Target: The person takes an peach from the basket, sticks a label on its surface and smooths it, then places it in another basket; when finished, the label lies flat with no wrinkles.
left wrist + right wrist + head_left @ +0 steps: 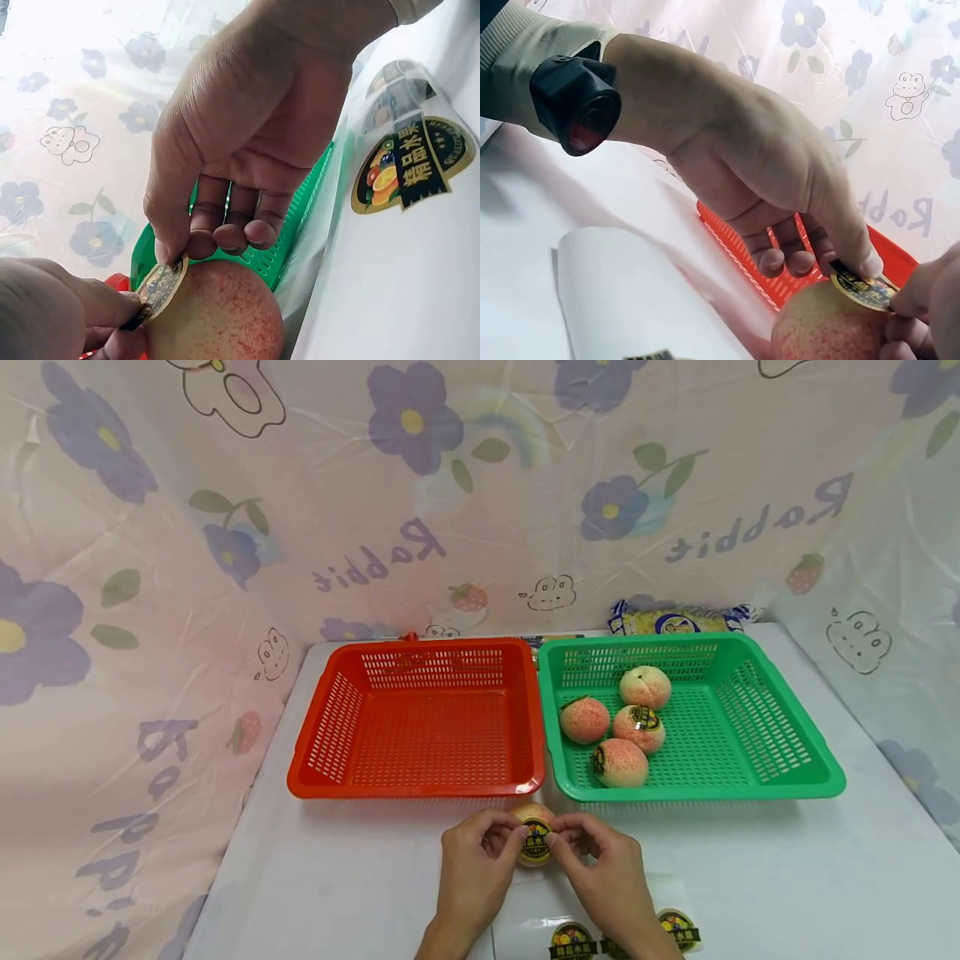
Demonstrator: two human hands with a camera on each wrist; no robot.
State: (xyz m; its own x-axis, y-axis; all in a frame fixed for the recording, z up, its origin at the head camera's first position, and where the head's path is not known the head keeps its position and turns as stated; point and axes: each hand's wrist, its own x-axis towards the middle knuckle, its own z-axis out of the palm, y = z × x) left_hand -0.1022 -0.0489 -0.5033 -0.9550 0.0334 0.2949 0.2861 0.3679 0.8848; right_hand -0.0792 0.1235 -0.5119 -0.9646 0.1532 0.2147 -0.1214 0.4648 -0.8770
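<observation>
A round black-and-gold sticker (pixel 536 843) with fruit pictures is stretched between both hands. My left hand (pixel 474 864) pinches its left edge with thumb and forefinger, and my right hand (pixel 607 864) pinches its right edge. Just behind the sticker, a pink-speckled peach (pixel 536 811) rests on the white table in front of the baskets. In the left wrist view the sticker (pixel 162 291) lies aslant against the side of the peach (pixel 225 319); whether it sticks there I cannot tell. The right hand's other fingers curl loosely above the fruit.
Behind the hands stand a red basket (pixel 416 791) on the left and a green basket (pixel 705 792) on the right. Several peaches lie in the green one, some bearing stickers. A sticker sheet (pixel 525 918) lies below my right forearm. A yellow-and-blue packet (pixel 678 620) sits at the back.
</observation>
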